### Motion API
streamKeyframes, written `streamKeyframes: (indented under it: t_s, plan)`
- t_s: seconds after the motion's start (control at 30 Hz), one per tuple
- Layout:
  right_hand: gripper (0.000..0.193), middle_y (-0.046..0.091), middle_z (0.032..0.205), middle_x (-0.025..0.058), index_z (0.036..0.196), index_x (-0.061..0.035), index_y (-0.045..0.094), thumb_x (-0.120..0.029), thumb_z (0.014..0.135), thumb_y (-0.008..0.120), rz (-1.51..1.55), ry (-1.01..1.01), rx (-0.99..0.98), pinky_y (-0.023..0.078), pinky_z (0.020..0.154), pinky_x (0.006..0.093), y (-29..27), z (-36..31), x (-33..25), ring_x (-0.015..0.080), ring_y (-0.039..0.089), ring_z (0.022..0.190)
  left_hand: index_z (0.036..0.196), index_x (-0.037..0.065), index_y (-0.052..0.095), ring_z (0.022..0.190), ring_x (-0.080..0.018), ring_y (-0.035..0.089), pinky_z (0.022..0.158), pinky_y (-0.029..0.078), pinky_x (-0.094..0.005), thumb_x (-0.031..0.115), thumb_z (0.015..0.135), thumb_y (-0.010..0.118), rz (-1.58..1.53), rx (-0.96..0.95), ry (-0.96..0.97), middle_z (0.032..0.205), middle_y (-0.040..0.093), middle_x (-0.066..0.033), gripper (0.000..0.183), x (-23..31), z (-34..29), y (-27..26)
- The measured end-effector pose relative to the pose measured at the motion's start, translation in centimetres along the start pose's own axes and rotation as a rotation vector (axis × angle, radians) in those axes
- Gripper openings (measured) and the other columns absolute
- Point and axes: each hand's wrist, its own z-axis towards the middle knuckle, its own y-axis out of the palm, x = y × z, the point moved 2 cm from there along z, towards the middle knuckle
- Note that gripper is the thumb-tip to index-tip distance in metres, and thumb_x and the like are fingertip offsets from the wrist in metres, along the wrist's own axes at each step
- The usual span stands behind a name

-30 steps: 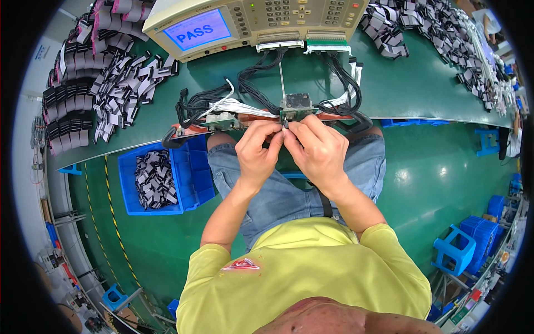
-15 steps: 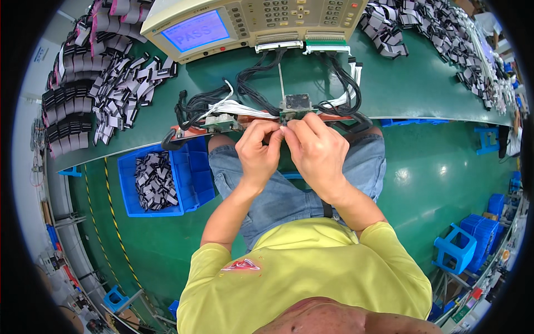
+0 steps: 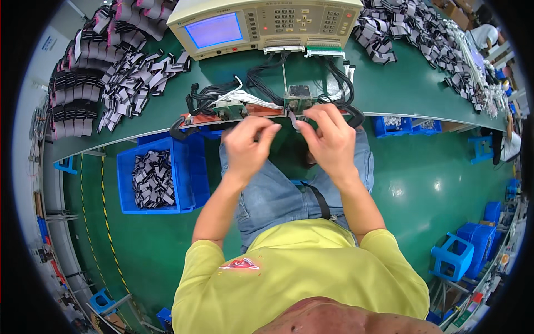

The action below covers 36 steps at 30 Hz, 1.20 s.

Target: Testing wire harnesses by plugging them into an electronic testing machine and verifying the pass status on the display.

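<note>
A short grey ribbon cable [image 3: 295, 120] hangs from the small test fixture [image 3: 299, 100] at the table's front edge. Close by on its right, my right hand [image 3: 332, 138] has thumb and forefinger apart; whether the thumb tip touches the cable I cannot tell. My left hand [image 3: 245, 147] is off to the cable's left, slightly blurred, its fingers loosely bent with a gap at the thumb and nothing seen between them. Black and white wires [image 3: 258, 100] run to the fixture. Behind it stands a beige tester [image 3: 267, 28] with a lit blue screen [image 3: 214, 30].
Ribbon cables lie in a pile [image 3: 139, 83] and in rows [image 3: 75, 100] at left, with another heap [image 3: 411, 33] at far right. A blue bin [image 3: 125, 183] below the table holds more. Black clamps [image 3: 177, 129] grip the edge. A blue stool [image 3: 453, 256] stands at right.
My hands were together at the fixture and have parted, the left one moving left and the right one right. The hanging cable now shows. The large text on the tester's screen is gone.
</note>
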Motion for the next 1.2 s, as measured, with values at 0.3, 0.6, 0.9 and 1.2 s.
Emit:
streamKeyframes:
  t_s: [0.3,0.6,0.9,1.2]
  plan:
    - [0.019,0.072,0.104,0.0063,0.100,-0.0055,0.071,-0.005,0.085,0.082,-0.024,0.032,0.051,0.055,0.057,0.0348,-3.0,-1.1,-0.1,0.0237,0.069,0.066,0.077,0.001,0.066,0.057,-0.0095,0.045,0.054,0.040,-0.0295,0.026,0.100,0.075,0.476,0.509,-0.017,0.064,0.061,-0.0039,0.035,-10.2,10.9,-19.7]
    - [0.024,0.070,0.116,0.0045,0.107,-0.0059,0.070,-0.016,0.088,0.079,-0.248,-0.156,-0.190,0.059,0.067,0.0394,0.0,-1.0,-0.1,0.0293,0.073,0.079,0.075,0.003,0.069,0.072,-0.0428,0.069,0.067,0.052,-0.0523,0.049,0.095,0.068,0.916,0.151,-0.217,0.076,0.071,-0.0223,0.051,-20.5,9.2,-21.1]
    - [0.029,0.059,0.087,0.0109,0.078,-0.0042,0.061,-0.024,0.095,0.074,-0.354,-0.218,-0.375,0.052,0.055,0.0448,2.2,0.1,1.2,0.0355,0.065,0.063,0.071,0.004,0.065,0.069,-0.0409,0.069,0.064,0.053,-0.0510,0.048,0.094,0.070,0.861,0.183,-0.278,0.070,0.068,-0.0190,0.049,-19.8,8.5,-20.9]
    - [0.030,0.056,0.088,0.0119,0.080,-0.0037,0.059,-0.024,0.100,0.069,-0.320,-0.191,-0.359,0.051,0.053,0.0469,2.4,0.0,1.6,0.0366,0.063,0.061,0.095,0.005,0.068,0.096,-0.0349,0.068,0.082,0.052,-0.0470,0.036,0.093,0.073,1.000,0.142,-0.151,0.104,0.072,-0.0160,0.032,-18.2,10.0,-20.2]
